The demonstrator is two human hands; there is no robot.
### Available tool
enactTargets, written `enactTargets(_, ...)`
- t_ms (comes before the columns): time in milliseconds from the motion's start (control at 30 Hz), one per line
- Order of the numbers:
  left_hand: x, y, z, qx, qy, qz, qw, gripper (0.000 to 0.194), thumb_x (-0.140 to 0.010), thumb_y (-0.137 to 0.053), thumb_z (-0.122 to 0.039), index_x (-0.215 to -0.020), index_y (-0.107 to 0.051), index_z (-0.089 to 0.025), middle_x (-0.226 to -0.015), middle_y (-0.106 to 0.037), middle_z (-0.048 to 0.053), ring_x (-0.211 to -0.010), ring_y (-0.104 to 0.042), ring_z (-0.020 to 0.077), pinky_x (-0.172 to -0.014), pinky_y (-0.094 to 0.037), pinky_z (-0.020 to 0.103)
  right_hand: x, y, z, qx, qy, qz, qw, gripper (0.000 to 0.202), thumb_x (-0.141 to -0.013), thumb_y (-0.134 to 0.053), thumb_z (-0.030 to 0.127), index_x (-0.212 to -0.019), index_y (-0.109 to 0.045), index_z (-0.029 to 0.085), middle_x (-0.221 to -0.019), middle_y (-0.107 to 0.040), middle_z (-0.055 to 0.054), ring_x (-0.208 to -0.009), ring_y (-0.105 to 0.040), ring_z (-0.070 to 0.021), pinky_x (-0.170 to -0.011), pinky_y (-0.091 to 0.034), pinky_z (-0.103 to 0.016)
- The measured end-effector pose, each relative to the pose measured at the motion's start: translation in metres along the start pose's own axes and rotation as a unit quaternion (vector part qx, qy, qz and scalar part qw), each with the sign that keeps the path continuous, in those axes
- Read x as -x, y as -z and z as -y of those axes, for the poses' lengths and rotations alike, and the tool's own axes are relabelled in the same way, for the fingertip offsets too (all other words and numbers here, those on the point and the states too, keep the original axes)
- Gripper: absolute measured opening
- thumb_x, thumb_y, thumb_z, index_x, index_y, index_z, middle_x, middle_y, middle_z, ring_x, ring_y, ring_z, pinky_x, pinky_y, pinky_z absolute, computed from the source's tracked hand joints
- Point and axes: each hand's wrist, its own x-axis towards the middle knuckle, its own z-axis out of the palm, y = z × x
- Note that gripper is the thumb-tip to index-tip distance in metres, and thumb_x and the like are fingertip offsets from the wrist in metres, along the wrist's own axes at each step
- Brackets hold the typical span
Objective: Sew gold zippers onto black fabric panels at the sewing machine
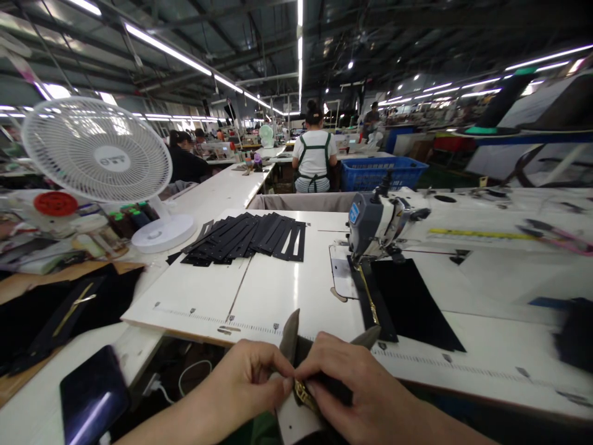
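My left hand [245, 380] and my right hand [352, 389] meet at the bottom centre, both pinching a black zipper piece [303, 371] with gold teeth and grey tape ends that stick up. Beyond them, a black fabric panel with a gold zipper [398, 303] lies under the foot of a grey sewing machine [377, 222]. A fanned pile of black frame-shaped pieces [245, 238] lies on the white table [194, 296] further back.
A white desk fan [99, 154] stands at left beside clutter and black material [60, 315]. A dark phone [92, 395] lies at lower left. A blue crate [380, 173] and a seated person in an apron [315, 157] are behind.
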Motion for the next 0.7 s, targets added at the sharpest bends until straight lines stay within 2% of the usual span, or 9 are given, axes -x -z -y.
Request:
enactTargets(100,0.001,-0.005,-0.001,0.012,-0.006,-0.029,1.0,0.034,-0.067,-0.062,-0.044,-0.074,-0.06,-0.011,-0.059,-0.051,0.0,-0.053,-0.039,0.0097,-0.049,-0.027,0.021,0.0,0.0,-0.001,0.012,0.017,0.001,1.0,0.022,-0.077,-0.045,0.004,-0.087,-0.059,0.016,-0.075,-0.06,-0.004,-0.072,-0.054,-0.0145,-0.066,-0.043,-0.027)
enactTargets(300,0.0,-0.014,0.004,-0.065,-0.034,-0.102,0.992,0.026,-0.066,-0.058,-0.038,-0.067,-0.062,-0.012,-0.06,-0.056,0.003,-0.057,-0.045,0.0135,-0.051,-0.032,0.023,0.002,-0.004,-0.01,0.036,0.087,0.005,0.996,0.021,-0.079,-0.043,0.003,-0.085,-0.058,0.015,-0.075,-0.059,-0.007,-0.072,-0.05,-0.0159,-0.066,-0.042,-0.03)
enactTargets(500,-0.001,-0.014,0.007,0.002,-0.008,-0.065,0.998,0.035,-0.067,-0.06,-0.046,-0.072,-0.061,-0.01,-0.06,-0.053,0.001,-0.056,-0.042,0.0119,-0.052,-0.03,0.023,0.007,-0.006,-0.012,0.036,0.078,-0.009,0.996,0.022,-0.079,-0.043,0.001,-0.088,-0.059,0.014,-0.075,-0.059,-0.007,-0.072,-0.051,-0.0156,-0.069,-0.043,-0.031)
enactTargets(700,-0.001,-0.013,0.01,0.073,-0.002,-0.029,0.997,0.044,-0.062,-0.069,-0.051,-0.075,-0.06,-0.01,-0.06,-0.051,-0.001,-0.054,-0.04,0.0093,-0.052,-0.028,0.022,0.01,-0.007,-0.011,0.032,0.074,-0.01,0.997,0.022,-0.079,-0.044,0.002,-0.09,-0.059,0.014,-0.077,-0.059,-0.007,-0.074,-0.051,-0.0154,-0.076,-0.043,-0.033)
